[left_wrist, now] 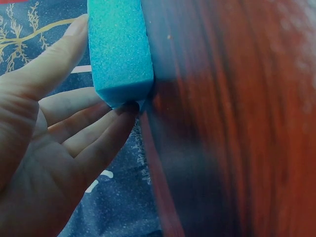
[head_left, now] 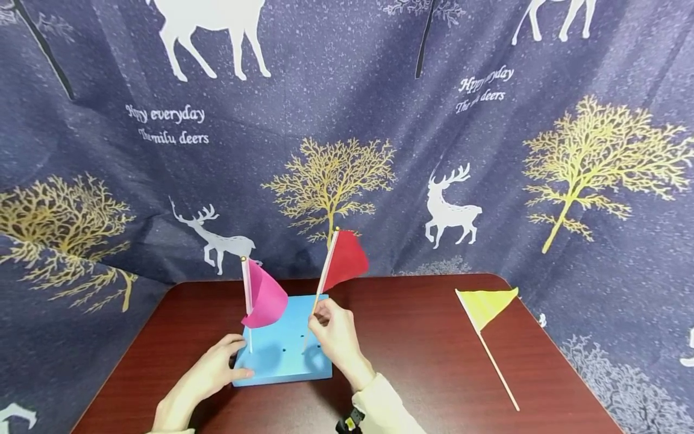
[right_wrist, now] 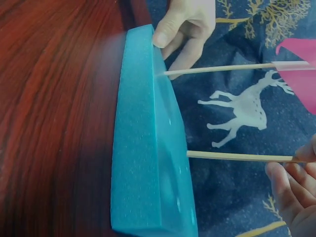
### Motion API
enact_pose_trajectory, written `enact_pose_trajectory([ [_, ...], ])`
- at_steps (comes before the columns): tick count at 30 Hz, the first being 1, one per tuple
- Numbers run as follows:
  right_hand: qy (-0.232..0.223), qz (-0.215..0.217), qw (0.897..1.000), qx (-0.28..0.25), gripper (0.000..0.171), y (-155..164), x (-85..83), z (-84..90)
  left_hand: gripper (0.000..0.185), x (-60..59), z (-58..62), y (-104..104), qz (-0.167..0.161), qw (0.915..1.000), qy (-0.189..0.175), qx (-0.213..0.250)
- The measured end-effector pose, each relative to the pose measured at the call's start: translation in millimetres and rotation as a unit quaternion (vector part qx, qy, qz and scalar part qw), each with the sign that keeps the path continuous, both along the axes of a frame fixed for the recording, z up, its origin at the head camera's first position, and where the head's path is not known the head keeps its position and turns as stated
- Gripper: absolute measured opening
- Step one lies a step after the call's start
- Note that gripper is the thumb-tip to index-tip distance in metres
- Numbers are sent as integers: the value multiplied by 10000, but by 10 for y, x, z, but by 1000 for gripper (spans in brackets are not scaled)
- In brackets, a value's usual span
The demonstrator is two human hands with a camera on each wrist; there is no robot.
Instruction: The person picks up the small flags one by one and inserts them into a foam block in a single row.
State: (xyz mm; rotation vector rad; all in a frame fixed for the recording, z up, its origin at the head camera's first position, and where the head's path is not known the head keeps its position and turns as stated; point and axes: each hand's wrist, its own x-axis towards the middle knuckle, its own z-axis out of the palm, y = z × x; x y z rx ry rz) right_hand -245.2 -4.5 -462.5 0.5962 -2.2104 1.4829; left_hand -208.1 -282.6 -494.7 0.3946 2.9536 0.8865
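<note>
A blue foam block [head_left: 282,352] with several small holes lies on the dark red table [head_left: 423,349]. A pink flag [head_left: 264,298] stands upright in the block's left part. My right hand [head_left: 320,316] pinches the thin stick of a red flag [head_left: 345,258], which leans to the right. The stick's lower end [right_wrist: 197,155] meets the block's top face. My left hand [head_left: 238,364] holds the block's near left corner, with the thumb [left_wrist: 54,61] on top and the fingers [left_wrist: 106,123] against its side. A yellow flag [head_left: 484,306] lies flat on the table at the right.
A dark blue cloth [head_left: 347,120] printed with deer and golden trees hangs behind and around the table. The table's rounded edge runs close behind the block. Bare tabletop lies between the block and the yellow flag.
</note>
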Motion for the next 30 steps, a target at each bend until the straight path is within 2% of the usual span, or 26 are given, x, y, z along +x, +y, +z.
enact_pose_trajectory([
  [10, 245, -36, 9996, 146, 6, -277, -49, -34, 70, 21, 22, 19, -57, 10000, 21, -24],
  [16, 381, -27, 9985, 402, 9, -420, -56, -52, 67, 23, 20, 24, 73, 9999, 71, 30],
  [25, 405, -156, 9971, 622, 9, -452, -43, -89, 68, 32, 22, 22, -10, 9999, 162, -9],
  [30, 582, -200, 9958, 677, 10, -445, -36, -78, 70, 21, 24, 16, -70, 9998, 182, -60],
])
